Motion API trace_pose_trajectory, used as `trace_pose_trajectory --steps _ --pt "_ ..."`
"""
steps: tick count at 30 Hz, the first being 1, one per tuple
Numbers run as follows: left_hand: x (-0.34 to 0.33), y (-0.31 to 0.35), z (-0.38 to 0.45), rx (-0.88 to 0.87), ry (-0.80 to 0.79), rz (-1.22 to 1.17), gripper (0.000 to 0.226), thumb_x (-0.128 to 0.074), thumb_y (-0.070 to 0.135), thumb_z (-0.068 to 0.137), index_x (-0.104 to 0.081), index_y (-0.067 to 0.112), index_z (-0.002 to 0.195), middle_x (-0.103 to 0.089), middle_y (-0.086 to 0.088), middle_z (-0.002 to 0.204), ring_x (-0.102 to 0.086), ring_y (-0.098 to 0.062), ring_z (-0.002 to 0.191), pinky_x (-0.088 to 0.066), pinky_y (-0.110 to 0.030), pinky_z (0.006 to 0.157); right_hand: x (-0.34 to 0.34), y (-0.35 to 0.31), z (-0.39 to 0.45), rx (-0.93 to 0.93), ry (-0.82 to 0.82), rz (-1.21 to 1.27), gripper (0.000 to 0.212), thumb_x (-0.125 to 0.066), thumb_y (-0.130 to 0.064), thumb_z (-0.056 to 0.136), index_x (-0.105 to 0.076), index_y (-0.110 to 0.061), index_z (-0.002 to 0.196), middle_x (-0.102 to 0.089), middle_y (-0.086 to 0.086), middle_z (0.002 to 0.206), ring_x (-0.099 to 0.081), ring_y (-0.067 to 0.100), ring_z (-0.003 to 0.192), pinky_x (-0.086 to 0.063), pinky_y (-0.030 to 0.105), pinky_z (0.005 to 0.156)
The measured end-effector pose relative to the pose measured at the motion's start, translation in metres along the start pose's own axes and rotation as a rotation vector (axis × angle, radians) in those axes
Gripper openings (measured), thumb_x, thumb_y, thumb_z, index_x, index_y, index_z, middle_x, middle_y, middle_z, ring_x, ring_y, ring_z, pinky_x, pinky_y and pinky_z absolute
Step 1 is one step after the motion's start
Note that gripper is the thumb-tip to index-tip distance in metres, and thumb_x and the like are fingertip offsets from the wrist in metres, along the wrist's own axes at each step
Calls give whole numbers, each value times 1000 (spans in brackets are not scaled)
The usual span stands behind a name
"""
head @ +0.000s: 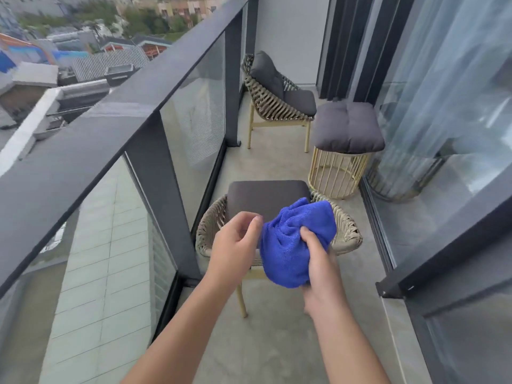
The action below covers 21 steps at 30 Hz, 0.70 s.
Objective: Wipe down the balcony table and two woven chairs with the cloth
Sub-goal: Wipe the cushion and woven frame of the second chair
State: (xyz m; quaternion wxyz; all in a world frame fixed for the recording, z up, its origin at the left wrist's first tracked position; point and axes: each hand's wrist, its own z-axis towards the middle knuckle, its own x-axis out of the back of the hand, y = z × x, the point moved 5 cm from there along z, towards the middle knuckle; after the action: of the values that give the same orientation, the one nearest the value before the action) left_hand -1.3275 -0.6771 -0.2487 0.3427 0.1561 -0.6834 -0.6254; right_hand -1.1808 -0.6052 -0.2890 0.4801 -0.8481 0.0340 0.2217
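A blue cloth [297, 242] is seen bunched and crumpled above the near chair [346, 234], a woven tan seat with a dark cushion. The far chair [273, 102], likewise woven, is set by the glass railing. Between them, a gold wire table [336, 173] is topped by a dark cushion.

Dark metal railing [116, 112] with glass panels [194, 112] along left; rooftops [83, 59] and trees [144, 18] beyond it; grey concrete floor [277, 342]; sheer curtain [448, 79] behind sliding glass door [457, 217] at right.
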Motion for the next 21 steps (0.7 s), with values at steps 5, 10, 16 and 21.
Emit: trace_pose_trajectory --steps 5,10,16,21 --pt "-35 -56 45 21 -68 280 7 -63 30 96 -69 32 98 -71 19 86 -65 4 84 -53 -28 76 48 13 55 113 144 -193 23 -74 -23 93 -71 -26 115 -78 -9 107 -73 12 103 -58 40 93" --pt "-97 -142 86 -93 -227 777 42 -55 51 89 -63 27 122 -65 8 115 -59 -21 111 -48 -42 95 108 49 125 171 235 -386 20 -76 -24 91 -69 -28 110 -76 -9 105 -72 12 101 -57 42 94" --pt "-137 -233 103 -181 -318 1219 58 -50 73 87 -53 31 126 -56 10 123 -53 -20 121 -34 -42 111 151 90 179 358 283 -556 21 -75 -31 86 -65 -31 104 -66 3 112 -67 11 102 -54 37 86" --pt "-142 -233 120 -283 -207 1149 73 -24 90 78 -50 22 71 -56 9 68 -58 -15 72 -43 -33 62 163 111 190 476 226 -540 37 -81 -20 86 -57 -44 102 -62 -2 113 -62 -9 96 -45 9 77"
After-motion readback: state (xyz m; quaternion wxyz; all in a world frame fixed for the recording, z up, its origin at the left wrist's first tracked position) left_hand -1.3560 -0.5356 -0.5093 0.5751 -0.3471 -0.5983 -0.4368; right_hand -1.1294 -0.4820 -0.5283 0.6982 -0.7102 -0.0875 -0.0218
